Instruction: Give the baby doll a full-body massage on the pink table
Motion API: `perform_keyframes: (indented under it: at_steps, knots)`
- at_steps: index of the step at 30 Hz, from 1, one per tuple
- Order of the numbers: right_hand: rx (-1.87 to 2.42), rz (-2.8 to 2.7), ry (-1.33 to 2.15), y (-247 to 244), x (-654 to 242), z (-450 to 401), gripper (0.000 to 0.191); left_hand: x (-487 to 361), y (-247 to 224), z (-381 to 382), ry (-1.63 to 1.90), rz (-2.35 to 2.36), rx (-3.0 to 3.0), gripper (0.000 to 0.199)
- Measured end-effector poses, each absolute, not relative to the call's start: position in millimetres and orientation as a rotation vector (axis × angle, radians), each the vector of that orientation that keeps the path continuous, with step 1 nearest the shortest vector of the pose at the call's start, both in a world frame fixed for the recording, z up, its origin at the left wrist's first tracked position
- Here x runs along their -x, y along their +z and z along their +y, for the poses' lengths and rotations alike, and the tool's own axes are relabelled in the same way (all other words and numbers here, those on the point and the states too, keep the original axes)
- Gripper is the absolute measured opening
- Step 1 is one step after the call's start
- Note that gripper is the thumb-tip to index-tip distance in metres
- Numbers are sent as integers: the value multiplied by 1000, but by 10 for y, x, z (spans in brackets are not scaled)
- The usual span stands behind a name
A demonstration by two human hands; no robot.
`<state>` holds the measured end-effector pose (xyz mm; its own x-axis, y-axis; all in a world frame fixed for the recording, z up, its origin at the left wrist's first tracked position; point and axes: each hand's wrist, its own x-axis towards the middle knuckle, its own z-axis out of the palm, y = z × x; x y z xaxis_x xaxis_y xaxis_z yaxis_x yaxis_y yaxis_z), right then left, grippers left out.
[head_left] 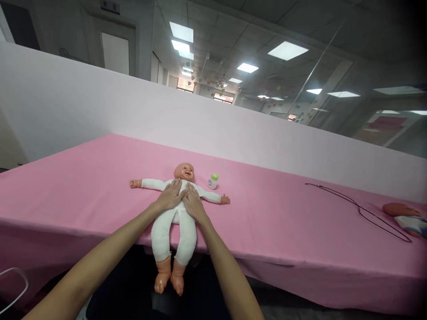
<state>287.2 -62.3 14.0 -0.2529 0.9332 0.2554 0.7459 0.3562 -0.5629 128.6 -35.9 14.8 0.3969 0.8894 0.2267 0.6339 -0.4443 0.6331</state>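
A baby doll (187,229) with a white cloth body lies on its back, its arms spread and its legs hanging past the table's near edge. My left hand (171,195) rests flat on the doll's chest, fingers stretched towards its shoulder. Beside it, my right hand (193,202) lies flat on the other side of the chest. The thumbs meet or nearly meet in the middle. Neither hand grips anything. Close to the doll's head stands a small white bottle (212,183) with a green cap.
A pink cloth (267,213) covers the table. On the right lie a thin dark cord (358,206) and a second doll (405,218), cut off by the frame. Behind the table runs a white low wall (200,124) with glass above. A white curved bar (23,275) shows at lower left.
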Motion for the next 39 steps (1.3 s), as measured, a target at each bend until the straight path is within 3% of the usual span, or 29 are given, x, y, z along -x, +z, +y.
perform_keyframes:
  at_steps: [12,21,29,39]
  knots:
    - [1612,-1914,606,32,-3056,-924,83,-971,65,-569,761,1337,-2051,85]
    - [1400,-2163,422,-45,-2912,-1155,68,-1015,71,-1039,691,1202,-2307,80]
    - [1530,-2198,400,130,-2820,-719,65,-1331,209,-635,645,1336,-2298,81]
    - [1732,-1815,519,113,-3013,-505,83,-1068,20,-257,723,1472,-2035,93]
